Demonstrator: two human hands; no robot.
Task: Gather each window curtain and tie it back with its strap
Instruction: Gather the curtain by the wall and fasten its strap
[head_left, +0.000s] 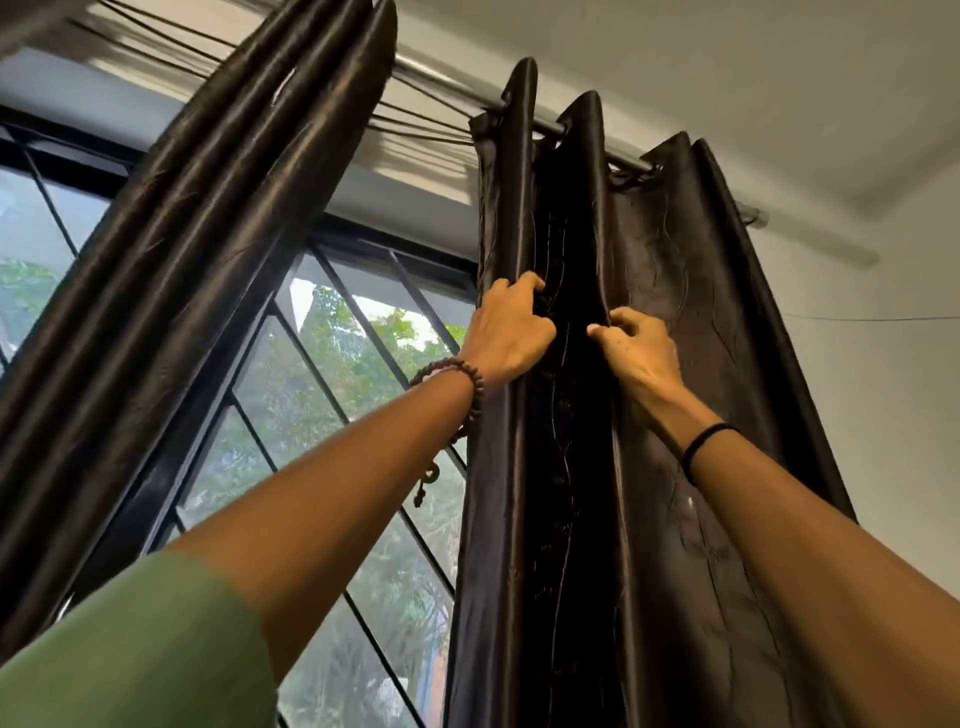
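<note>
no readable text, no labels or numbers (anywhere in view)

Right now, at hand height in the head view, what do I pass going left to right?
Gathered curtain → window → left hand, gripping a fold → right hand, pinching the next fold → the rest of the hanging curtain → wall.

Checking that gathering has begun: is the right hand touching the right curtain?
Touching. The head view shows the right hand pinching a fold of the right curtain, its thumb and fingers curled onto the fabric.
</note>
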